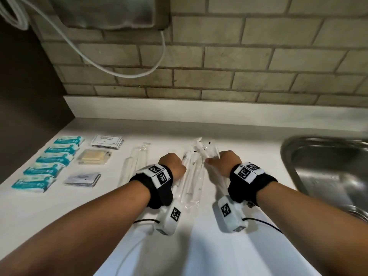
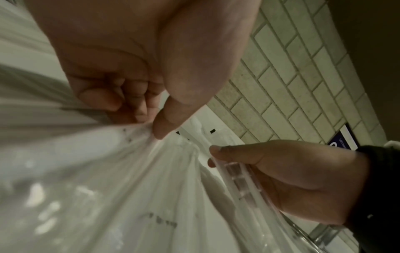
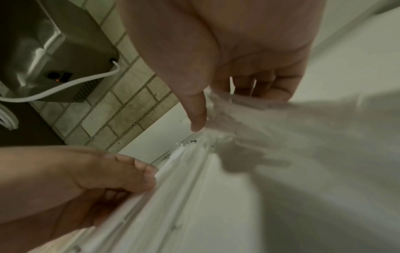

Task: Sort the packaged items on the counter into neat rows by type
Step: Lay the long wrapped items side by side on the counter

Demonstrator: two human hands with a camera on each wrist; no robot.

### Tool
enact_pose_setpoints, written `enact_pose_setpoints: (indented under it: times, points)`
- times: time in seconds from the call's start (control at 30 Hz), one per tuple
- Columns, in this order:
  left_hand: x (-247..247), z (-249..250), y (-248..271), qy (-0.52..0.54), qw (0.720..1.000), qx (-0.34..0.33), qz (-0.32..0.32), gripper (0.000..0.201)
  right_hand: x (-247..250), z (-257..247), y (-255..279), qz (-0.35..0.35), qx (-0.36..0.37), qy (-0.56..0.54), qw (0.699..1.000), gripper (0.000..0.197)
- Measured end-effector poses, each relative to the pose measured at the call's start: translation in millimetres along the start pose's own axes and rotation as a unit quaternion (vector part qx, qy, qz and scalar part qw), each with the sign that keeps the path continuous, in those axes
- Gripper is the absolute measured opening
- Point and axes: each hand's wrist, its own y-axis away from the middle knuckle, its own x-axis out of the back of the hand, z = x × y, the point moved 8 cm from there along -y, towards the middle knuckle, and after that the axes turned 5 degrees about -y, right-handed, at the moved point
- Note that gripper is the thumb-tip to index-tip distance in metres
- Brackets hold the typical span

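Both grips closed on clear long packets: my left hand (image 1: 175, 166) pinches one bundle (image 1: 189, 176) between thumb and curled fingers, my right hand (image 1: 223, 163) clutches another packet (image 1: 207, 149) just beside it, mid-bench (image 1: 249, 140). Step in hand, I'd say: splitting the clear packets into their row. Blue packs (image 1: 49, 162) and the flat sachet stacks (image 1: 93, 156) already sit lined up at left. Next move likely needs laying these parallel beside the lone clear packet (image 1: 135, 158).

steel sink (image 1: 326, 168) at right, tiled wall (image 1: 239, 62), white cable (image 1: 119, 72), metal box (image 1: 107, 12)
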Motion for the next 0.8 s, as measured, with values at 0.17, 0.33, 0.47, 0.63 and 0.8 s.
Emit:
enact_pose_setpoints:
  times: [0.17,0.33,0.47,0.63,0.8]
  points:
    - [-4.1,6.0,1.6,0.024,1.0,-0.005,-0.009,0.013,-1.5,14.4,-1.5,0.005,-0.029,-0.035,0.999,0.041]
    - [-2.7,4.3,2.0,0.012,1.0,-0.015,-0.019,0.029,6.0,13.8,-0.2,0.004,-0.021,-0.033,0.999,0.049]
    - [2.4,8.3,7.9,-0.039,0.998,-0.036,0.016,0.05,22.4,19.1,6.6,0.03,-0.027,-0.02,0.999,0.044]
    - [-14.5,43.0,25.1,-0.105,0.984,-0.141,0.005,0.058,35.0,32.6,8.6,0.036,-0.038,-0.015,0.999,0.049]
    - [-43.0,56.3,43.3,-0.3,0.932,-0.187,-0.077,0.031,42.6,36.2,22.2,0.103,-0.043,-0.044,0.993,0.09]
